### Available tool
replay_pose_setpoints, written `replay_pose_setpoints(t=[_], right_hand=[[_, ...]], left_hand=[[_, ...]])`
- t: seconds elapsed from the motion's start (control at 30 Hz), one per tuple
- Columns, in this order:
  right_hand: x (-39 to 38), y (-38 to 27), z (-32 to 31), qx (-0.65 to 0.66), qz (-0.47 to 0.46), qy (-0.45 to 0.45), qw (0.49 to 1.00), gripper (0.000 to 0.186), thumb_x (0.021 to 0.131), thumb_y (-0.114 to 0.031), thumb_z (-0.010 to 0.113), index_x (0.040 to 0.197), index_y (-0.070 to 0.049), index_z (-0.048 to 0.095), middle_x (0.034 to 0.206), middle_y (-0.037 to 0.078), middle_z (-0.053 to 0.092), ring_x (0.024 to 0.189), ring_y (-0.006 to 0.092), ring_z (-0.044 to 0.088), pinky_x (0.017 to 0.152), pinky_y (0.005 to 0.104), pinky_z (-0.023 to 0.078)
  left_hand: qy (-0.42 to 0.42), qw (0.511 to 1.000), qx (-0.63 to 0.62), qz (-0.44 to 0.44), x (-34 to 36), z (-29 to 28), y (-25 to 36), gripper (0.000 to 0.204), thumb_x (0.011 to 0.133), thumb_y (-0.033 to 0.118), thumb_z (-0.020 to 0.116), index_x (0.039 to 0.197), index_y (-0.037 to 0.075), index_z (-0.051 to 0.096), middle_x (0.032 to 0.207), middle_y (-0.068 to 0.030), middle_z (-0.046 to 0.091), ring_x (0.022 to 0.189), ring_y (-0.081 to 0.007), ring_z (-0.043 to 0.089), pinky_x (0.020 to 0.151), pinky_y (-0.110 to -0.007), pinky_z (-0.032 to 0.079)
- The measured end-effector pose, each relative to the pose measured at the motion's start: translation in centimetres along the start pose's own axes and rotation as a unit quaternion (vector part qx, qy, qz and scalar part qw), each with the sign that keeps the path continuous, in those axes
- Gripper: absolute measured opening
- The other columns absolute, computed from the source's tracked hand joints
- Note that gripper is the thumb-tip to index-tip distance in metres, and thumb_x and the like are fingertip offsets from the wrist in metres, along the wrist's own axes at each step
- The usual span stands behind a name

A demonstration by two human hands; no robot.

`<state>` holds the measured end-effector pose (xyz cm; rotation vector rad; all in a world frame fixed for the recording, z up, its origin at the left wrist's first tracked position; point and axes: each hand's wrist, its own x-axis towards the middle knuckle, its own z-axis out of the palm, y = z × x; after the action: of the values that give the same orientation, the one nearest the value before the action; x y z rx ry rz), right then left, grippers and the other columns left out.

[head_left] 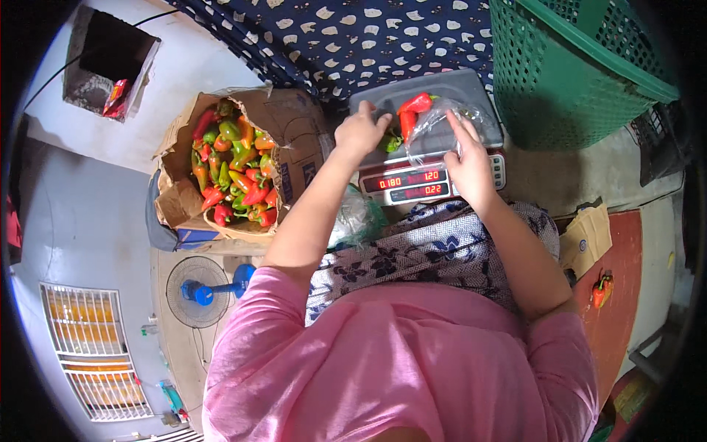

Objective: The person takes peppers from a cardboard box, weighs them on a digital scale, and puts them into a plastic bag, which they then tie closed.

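Nearest, patterned fabric [434, 254] covers the lap, with a bundle of plastic bags [356, 219] beside it, likely kept there for easy reach. Just beyond stands the digital scale [471, 87], its lit display facing the person, presumably so the reading stays visible during handling. The right hand [469, 166] lies with fingers extended against a clear plastic bag [433, 136] on the platform, perhaps steadying its loose film; whether it pinches the bag, I cannot tell. The left hand [361, 131] is spread and seems unladen over the platform's left side, near a green pepper [392, 143]. Red peppers [408, 127] rest on the platform at the bag's edge; whether inside it is unclear. To the left, an open cardboard box [298, 121] holds many mixed peppers [239, 173], its mouth apparently turned for reaching in. Farther off stands a green basket [574, 81], beside dark printed cloth [383, 37].
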<state>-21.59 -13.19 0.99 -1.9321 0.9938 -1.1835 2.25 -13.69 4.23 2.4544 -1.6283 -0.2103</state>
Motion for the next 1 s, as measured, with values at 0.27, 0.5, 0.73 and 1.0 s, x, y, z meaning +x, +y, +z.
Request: replay_pose_setpoints(t=[0.27, 0.5, 0.73, 1.0], right_hand=[[-0.3, -1.4, -0.2, 0.02, 0.014, -0.073, 0.997, 0.069, 0.076, 0.002, 0.054, 0.142, -0.008, 0.039, 0.142, 0.023, 0.041, 0.116, 0.0398, 0.053, 0.094, 0.041, 0.046], [0.1, 0.5, -0.6, -0.005, 0.015, -0.043, 0.999, 0.07, 0.075, -0.003, 0.059, 0.141, -0.004, 0.039, 0.141, 0.026, 0.039, 0.127, 0.0418, 0.042, 0.102, 0.0419, 0.041], [-0.1, -1.4, -0.2, -0.068, -0.027, -0.03, 0.997, 0.064, 0.078, -0.004, 0.056, 0.14, -0.007, 0.041, 0.142, 0.017, 0.042, 0.098, 0.0407, 0.061, 0.083, 0.044, 0.052], [-0.4, -1.7, -0.8, -0.102, -0.054, -0.017, 0.993, 0.065, 0.076, -0.004, 0.056, 0.139, -0.006, 0.041, 0.144, 0.013, 0.042, 0.082, 0.0398, 0.065, 0.072, 0.0473, 0.054]], left_hand=[[0.027, 0.989, 0.136, 0.06, 1.5, 3.7, 0.5, 0.046, 0.085, 0.05, 0.055, 0.125, 0.026, 0.055, 0.103, -0.0132, 0.07, 0.104, -0.0322, 0.064, 0.091, -0.049, 0.042], [-0.119, 0.777, -0.608, 0.112, -6.0, -2.6, 2.7, 0.04, 0.092, 0.024, 0.042, 0.128, 0.007, 0.046, 0.105, -0.0126, 0.064, 0.086, -0.0186, 0.062, 0.078, -0.031, 0.048], [-0.296, 0.712, -0.637, -0.009, -5.6, 0.1, 5.7, 0.034, 0.094, 0.024, 0.046, 0.125, 0.009, 0.051, 0.1, -0.0115, 0.063, 0.078, -0.016, 0.062, 0.071, -0.027, 0.051], [-0.21, 0.824, -0.487, 0.2, -1.9, 4.5, 10.1, 0.034, 0.095, 0.024, 0.052, 0.123, 0.005, 0.057, 0.11, -0.0125, 0.064, 0.097, -0.0246, 0.065, 0.082, -0.033, 0.053]])
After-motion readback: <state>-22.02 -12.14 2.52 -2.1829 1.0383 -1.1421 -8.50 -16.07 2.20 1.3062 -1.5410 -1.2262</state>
